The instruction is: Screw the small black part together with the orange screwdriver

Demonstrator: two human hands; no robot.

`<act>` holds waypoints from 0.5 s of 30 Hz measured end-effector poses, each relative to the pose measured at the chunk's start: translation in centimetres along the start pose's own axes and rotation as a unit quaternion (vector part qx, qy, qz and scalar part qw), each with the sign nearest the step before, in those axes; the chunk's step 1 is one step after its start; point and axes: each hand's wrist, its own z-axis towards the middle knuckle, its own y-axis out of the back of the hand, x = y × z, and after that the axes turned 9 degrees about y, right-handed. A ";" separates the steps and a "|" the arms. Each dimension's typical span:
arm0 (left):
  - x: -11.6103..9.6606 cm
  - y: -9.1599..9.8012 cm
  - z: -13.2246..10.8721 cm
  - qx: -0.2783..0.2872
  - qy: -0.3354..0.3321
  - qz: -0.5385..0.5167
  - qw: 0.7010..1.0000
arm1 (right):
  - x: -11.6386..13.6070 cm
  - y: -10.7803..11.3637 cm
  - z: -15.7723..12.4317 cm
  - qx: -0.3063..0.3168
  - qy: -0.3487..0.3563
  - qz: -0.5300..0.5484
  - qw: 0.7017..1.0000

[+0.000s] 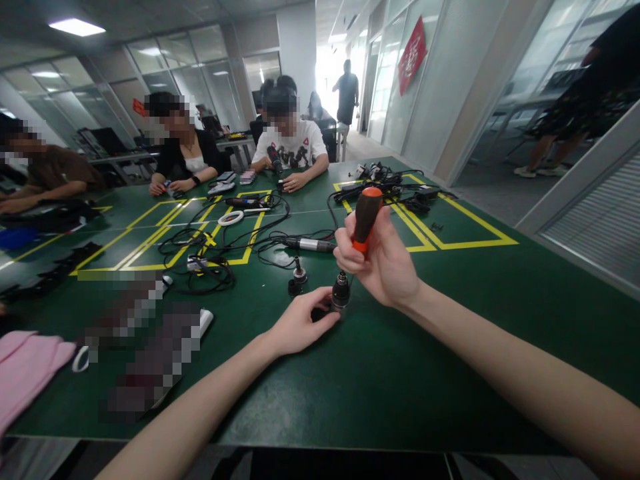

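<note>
My right hand (383, 260) is closed around the orange and black handle of a screwdriver (367, 219), raised above the green table. The screwdriver's shaft is mostly hidden, but it points down toward a black cylindrical part with a narrow metal top (341, 292). That part stands upright on the table, with my left hand (305, 320) gripping its lower end between thumb and fingers. Just beyond my left hand are a similar metal-and-black part (299, 272) and a short black cap-like piece (295, 287).
A silver and black cylindrical tool (310, 245) lies with tangled black cables ahead. More cables (375, 183) heap up at the far right. Two blurred dark items (160, 353) and pink cloth (30, 373) lie at left. Several people sit across the table (450, 347).
</note>
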 end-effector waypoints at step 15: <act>0.1 0.0 0.0 -0.002 0.002 0.010 1.000 | 0.0 0.1 -0.1 0.016 -0.009 -0.011 1.000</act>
